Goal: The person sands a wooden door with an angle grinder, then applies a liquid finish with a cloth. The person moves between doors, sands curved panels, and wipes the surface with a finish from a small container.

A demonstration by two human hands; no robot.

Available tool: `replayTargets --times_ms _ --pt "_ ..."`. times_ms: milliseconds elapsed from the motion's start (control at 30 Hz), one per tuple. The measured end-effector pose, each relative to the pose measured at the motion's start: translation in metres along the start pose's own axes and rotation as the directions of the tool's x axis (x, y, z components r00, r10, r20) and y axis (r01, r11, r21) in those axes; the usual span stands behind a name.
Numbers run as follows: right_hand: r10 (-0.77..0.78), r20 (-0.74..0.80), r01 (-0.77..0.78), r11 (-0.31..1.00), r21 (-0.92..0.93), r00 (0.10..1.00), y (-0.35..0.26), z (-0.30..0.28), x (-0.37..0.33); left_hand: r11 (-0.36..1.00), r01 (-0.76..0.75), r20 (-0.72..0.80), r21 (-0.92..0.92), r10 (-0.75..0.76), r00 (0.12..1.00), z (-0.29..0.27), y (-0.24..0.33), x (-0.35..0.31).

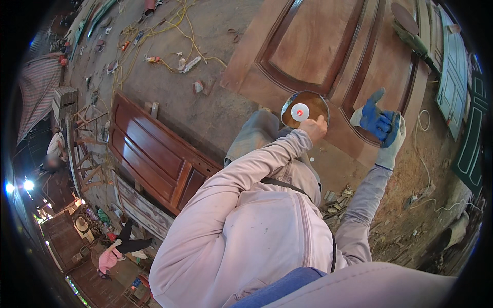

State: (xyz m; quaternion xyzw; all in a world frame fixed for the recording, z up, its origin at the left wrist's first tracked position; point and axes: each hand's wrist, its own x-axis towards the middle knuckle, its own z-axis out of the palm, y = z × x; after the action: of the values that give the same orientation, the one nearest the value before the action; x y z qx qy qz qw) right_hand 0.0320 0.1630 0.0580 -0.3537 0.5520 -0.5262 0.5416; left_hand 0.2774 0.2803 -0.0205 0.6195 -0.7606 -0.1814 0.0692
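Note:
My bare left hand (314, 129) has its fingers curled at the near rim of a round, shiny-edged bowl (322, 104) with a brown inside. Within the bowl's outline shows a white round thing with a red tip (300, 112), perhaps a bottle seen from above. My right hand (393, 141) wears a white glove with a blue coated palm. Its fingers grip a second blue-and-white glove (368, 115), which points away to the left. Beneath and beyond both hands lies a large brown wooden door (308, 46) with raised panels and dark mouldings.
A disc-shaped power tool (411, 38) rests on the door's far right. To the left, a glossy red-brown door (154, 149) stands on supports. Yellow cords (174, 25) cross the floor. Wood scraps (336, 200) lie near my feet. Two people (110, 256) are off to the left.

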Motion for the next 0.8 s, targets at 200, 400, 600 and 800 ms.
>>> replayTargets --times_ms 200,400,600,800 --pt "0.135 0.086 -0.148 0.974 0.172 0.987 -0.017 0.021 0.000 0.880 0.111 0.002 -0.462 -0.124 0.992 -0.018 0.006 0.001" --pt "0.183 0.382 -0.374 0.767 0.521 0.906 -0.027 -0.017 0.000 -0.716 0.411 0.686 -0.564 -0.131 0.715 -0.024 0.034 0.045" --pt "0.024 -0.115 -0.021 1.000 0.022 0.993 -0.011 -0.055 -0.009 -0.765 0.367 0.512 -0.529 0.057 0.857 -0.021 0.046 0.058" --pt "-0.611 -0.013 0.098 0.147 -0.984 0.791 -0.020 -0.039 -0.073 -0.615 0.505 0.512 -0.606 0.185 0.839 -0.032 0.092 0.057"
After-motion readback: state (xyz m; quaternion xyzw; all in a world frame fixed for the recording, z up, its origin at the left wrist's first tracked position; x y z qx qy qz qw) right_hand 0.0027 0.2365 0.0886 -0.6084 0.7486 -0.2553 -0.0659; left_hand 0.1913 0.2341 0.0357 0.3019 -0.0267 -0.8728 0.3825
